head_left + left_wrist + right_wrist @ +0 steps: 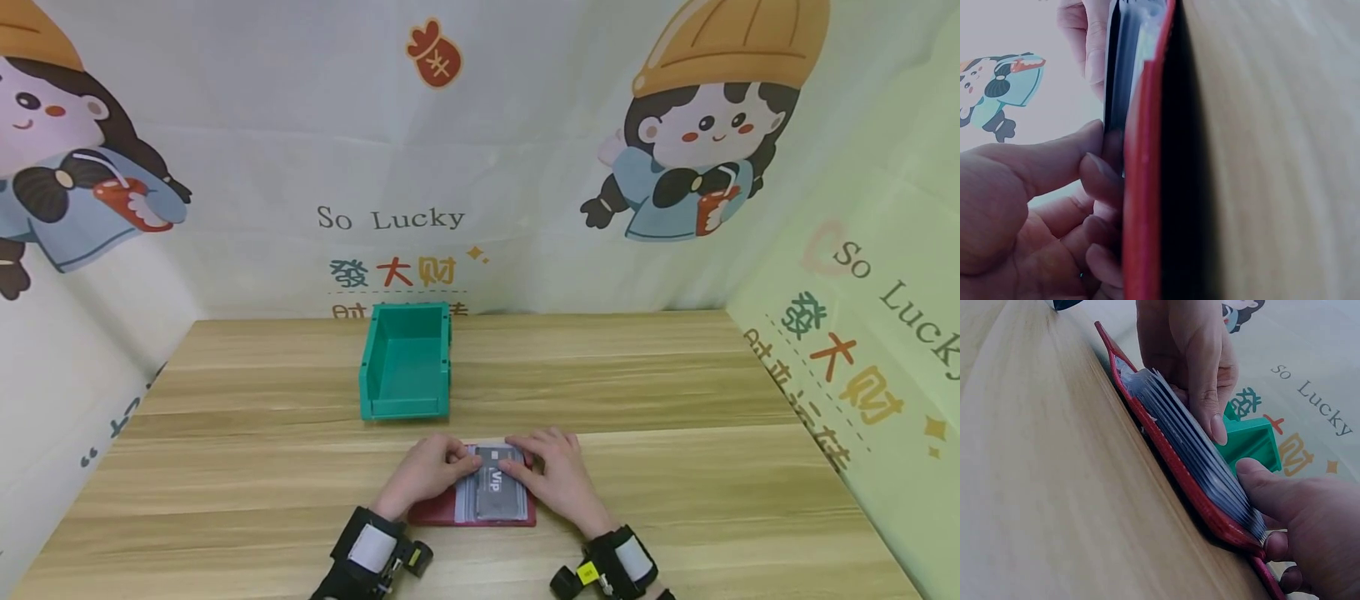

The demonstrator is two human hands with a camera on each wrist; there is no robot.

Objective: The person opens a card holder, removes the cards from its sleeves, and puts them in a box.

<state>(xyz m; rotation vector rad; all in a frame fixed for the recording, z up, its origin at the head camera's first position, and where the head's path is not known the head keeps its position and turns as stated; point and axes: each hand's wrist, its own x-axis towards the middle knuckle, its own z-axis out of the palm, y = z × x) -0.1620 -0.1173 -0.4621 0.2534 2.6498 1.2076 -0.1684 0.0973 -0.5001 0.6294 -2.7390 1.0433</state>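
A red card holder (435, 511) lies open on the table, its stack of clear plastic sleeves (1204, 469) showing edge-on in the right wrist view. In the top sleeve is a grey card marked VIP (497, 498). From the left, my left hand (427, 471) pinches the sleeves near the card's upper left edge, thumb on top. My right hand (558, 477) grips the holder's right side, its thumb lying on the card and its fingers around the far edge. In the left wrist view, left fingers (1102, 178) curl beside the red cover.
Behind the hands stands a green plastic bin (405, 367), close to the back edge of the wooden table (675, 392). Printed cloth (525, 183) with cartoon figures hangs along the back and sides. Each wrist wears a black strap with a camera (416, 557).
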